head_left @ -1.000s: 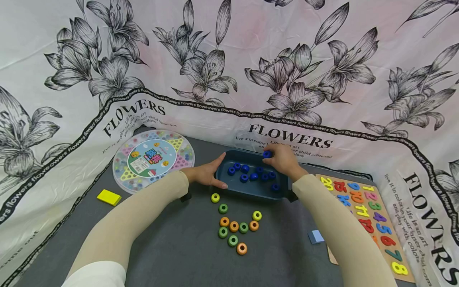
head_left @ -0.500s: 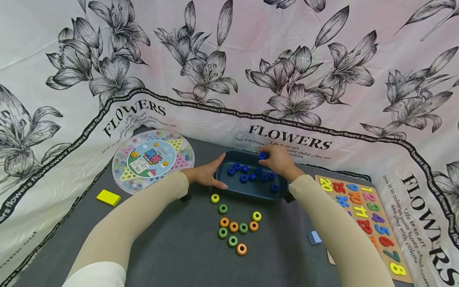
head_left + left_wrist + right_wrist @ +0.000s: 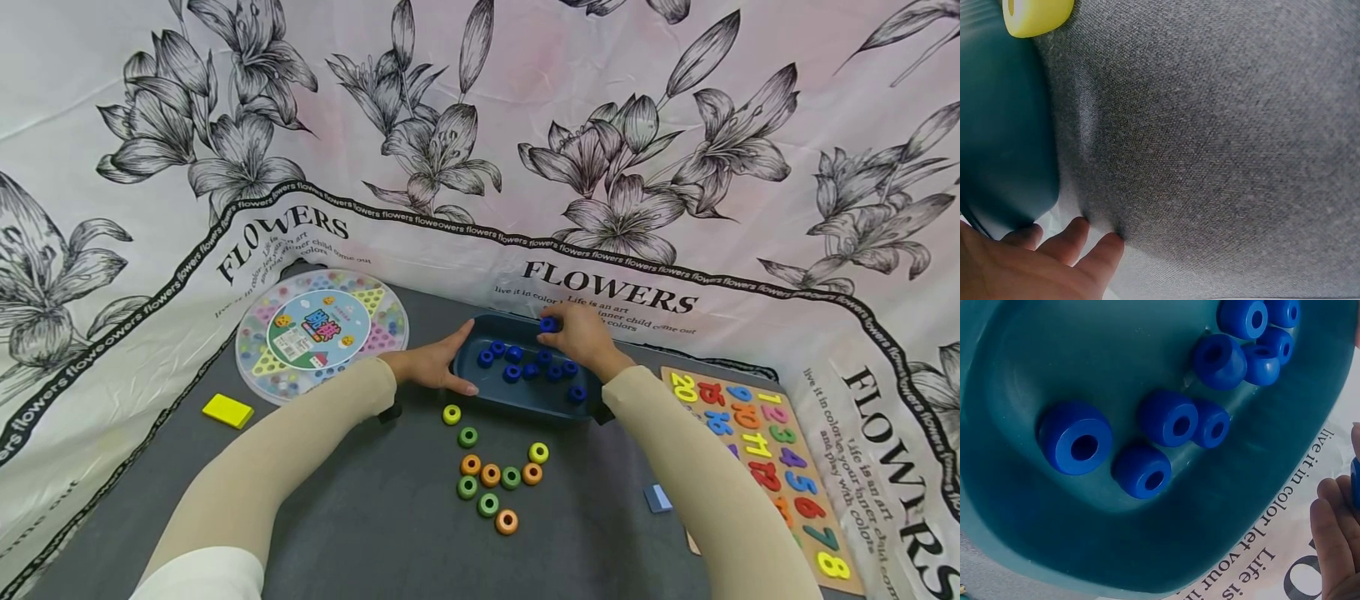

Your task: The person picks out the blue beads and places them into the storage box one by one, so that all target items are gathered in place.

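Note:
A blue bead [image 3: 549,324] is pinched between the thumb and fingertips of my right hand [image 3: 585,340], over the far rim of a dark teal tray [image 3: 487,395]. A sliver of that bead shows at the right edge of the right wrist view. Several more blue beads [image 3: 1075,437] with round holes lie loose on the tray floor. My left hand [image 3: 427,364] spreads across the tray's left end, thumb at the near corner and index finger along the far one. In the left wrist view, its other fingers [image 3: 1100,262] extend beside the tray wall, close to the cloth.
Yellow, green and orange beads [image 3: 490,475] lie on the grey table in front of the tray. At left are a round game board [image 3: 251,358] and a yellow block [image 3: 228,411]. A blue block [image 3: 658,498] and a number board [image 3: 813,537] sit at right. Flowered cloth [image 3: 450,267] hangs behind.
My right hand has moved slightly left along the far rim with the blue bead in its fingers. The left hand and the tray stay put.

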Tool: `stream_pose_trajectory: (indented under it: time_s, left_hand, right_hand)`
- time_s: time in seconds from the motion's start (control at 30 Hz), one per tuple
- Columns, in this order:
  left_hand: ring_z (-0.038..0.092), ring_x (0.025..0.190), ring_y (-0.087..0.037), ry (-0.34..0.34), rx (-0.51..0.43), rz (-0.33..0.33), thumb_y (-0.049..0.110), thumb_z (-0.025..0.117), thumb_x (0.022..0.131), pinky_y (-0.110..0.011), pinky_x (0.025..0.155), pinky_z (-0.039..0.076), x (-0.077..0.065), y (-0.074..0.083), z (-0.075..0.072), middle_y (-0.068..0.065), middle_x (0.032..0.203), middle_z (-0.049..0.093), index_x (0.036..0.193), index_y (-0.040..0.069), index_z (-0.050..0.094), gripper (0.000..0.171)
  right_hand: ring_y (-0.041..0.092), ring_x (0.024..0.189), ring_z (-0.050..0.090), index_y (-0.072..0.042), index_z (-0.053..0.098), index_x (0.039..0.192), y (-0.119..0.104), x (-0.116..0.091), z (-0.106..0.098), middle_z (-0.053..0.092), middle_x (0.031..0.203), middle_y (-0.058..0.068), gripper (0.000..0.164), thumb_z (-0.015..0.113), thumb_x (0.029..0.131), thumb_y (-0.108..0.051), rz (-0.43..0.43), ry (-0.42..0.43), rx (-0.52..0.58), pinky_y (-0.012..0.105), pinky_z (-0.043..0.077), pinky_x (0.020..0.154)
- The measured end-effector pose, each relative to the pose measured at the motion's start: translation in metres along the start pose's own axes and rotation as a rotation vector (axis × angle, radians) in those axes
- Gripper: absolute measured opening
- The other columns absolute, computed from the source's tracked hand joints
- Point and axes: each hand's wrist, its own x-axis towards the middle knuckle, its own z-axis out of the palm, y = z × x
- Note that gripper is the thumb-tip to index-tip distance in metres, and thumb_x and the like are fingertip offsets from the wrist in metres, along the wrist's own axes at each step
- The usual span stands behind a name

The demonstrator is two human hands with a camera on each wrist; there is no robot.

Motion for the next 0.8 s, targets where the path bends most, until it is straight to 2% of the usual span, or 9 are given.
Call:
stream_pose_trajectory:
  time_s: [0.47,0.8]
  left_hand:
    - [0.004,0.146,-0.022,-0.004,0.016,-0.002,0.051,0.070,0.077,-0.040,0.117,0.013,-0.0020,0.0014,-0.0001,-0.005,0.158,-0.011,0.147,0.023,-0.022,0.118]
    - [0.004,0.146,-0.023,0.001,0.020,-0.012,0.052,0.070,0.076,-0.040,0.117,0.012,-0.0009,0.0002,-0.0014,-0.005,0.158,-0.011,0.147,0.023,-0.022,0.119]
  right_hand:
    - [0.025,0.097,0.064,-0.009,0.064,0.118,-0.0038,-0.0024,-0.0001,0.065,0.114,0.011,0.042,0.073,0.080,-0.023,-0.019,0.011,-0.012,0.041,0.051,0.084]
    - [0.030,0.109,0.060,-0.008,0.060,0.122,0.0005,-0.0023,-0.0044,0.063,0.121,0.014,0.041,0.069,0.085,-0.023,0.035,-0.023,0.097,0.043,0.048,0.091]
